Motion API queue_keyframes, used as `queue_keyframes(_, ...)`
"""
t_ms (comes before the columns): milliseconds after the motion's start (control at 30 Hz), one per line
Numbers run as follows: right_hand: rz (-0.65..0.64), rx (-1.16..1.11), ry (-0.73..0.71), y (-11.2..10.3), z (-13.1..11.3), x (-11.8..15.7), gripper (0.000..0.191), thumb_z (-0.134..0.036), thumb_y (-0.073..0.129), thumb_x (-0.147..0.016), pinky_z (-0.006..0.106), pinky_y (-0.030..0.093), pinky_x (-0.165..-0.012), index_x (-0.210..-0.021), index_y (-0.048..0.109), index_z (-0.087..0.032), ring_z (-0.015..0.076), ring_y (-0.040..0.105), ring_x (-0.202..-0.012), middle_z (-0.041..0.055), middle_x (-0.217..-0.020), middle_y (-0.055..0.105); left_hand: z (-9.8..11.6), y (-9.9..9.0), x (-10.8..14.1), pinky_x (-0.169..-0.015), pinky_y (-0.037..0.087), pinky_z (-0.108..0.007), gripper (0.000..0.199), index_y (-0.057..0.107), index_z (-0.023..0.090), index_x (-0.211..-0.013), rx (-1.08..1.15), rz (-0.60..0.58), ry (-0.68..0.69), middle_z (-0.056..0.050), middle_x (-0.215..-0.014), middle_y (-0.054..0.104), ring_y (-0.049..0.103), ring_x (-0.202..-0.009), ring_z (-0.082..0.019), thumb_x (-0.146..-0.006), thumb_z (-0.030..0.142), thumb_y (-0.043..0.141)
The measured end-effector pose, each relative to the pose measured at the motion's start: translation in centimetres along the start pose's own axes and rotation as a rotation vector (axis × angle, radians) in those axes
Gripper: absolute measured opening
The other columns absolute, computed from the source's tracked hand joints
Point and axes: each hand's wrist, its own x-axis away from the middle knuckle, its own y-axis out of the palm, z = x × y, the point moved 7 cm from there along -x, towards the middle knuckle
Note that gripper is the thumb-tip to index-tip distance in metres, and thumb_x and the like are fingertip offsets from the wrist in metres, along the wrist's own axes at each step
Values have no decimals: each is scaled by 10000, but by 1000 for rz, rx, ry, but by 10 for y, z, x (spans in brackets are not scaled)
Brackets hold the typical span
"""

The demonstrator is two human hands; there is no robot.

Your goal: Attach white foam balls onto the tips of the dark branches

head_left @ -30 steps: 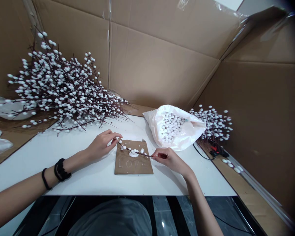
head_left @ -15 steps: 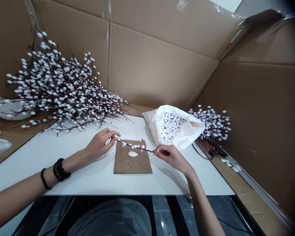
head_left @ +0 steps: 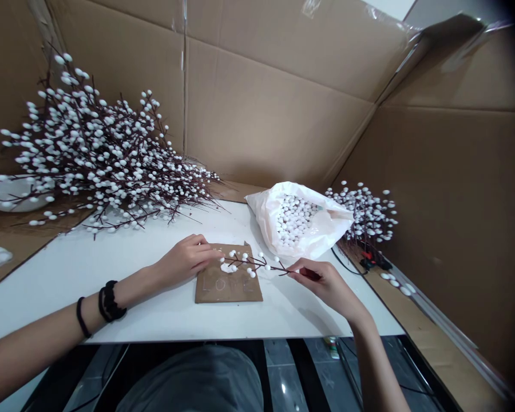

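A thin brown branch with white berries point(head_left: 251, 263) is held level above a piece of brown cardboard point(head_left: 229, 293). My right hand point(head_left: 321, 283) pinches its bare stem end. At the other end, the fingertips of my left hand point(head_left: 193, 256) are closed at the tip berry; the exact contact is small and partly hidden. On the cardboard lies a white blob point(head_left: 228, 268), partly behind the branch, above faint scratched letters. Behind my right hand stands an open white plastic bag point(head_left: 264, 214) full of loose white berries point(head_left: 294, 220).
A large heap of white-berried branches point(head_left: 111, 149) covers the table's back left. A smaller bunch point(head_left: 364, 212) stands beyond the bag, near a red-and-black object point(head_left: 371, 260) and several white ovals point(head_left: 395, 281). Cardboard walls point(head_left: 261, 109) enclose the white table point(head_left: 154, 320).
The branch has shifted right and turned, so its side twigs now spread out. My right hand has moved right with it; my left hand has moved right over the cardboard's edge.
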Motion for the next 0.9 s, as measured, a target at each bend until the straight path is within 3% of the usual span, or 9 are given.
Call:
queue_keyframes(533, -46, 62, -19, 1, -11, -6, 264, -409, 503, -911, 247, 316, -542, -816, 650, -211, 136, 463, -587, 16, -702, 635, 0, 4, 1, -731, 423, -294, 272, 678, 224, -1045, -38, -51, 14, -31, -811, 702, 516, -804, -186, -921, 148, 448)
queue_keyframes(700, 12, 76, 16, -14, -10, 3, 301, -450, 511, -900, 247, 320, -530, -825, 655, -197, 135, 452, -576, 24, -686, 637, 1, -2, 1, -738, 451, -273, 322, 586, 200, -1215, 5, 7, -30, -59, -953, 699, 553, -812, -160, -937, 164, 428)
queue_keyframes(800, 49, 105, 34, -28, -9, 15, 316, -463, 513, -894, 247, 347, -528, -807, 654, -194, 144, 488, -578, 39, -696, 660, -2, -22, 1, -777, 474, -284, 337, 549, 205, -1254, 66, 140, -49, -46, -920, 691, 588, -836, -158, -926, 215, 473)
queue_keyframes(900, 43, 145, 44, -40, -11, 28, 304, -455, 511, -898, 249, 394, -550, -817, 665, -205, 165, 568, -620, 63, -758, 697, -13, -67, 3, -873, 471, -353, 307, 545, 188, -1221, 68, 366, -142, -66, -978, 657, 585, -965, -185, -952, 260, 416)
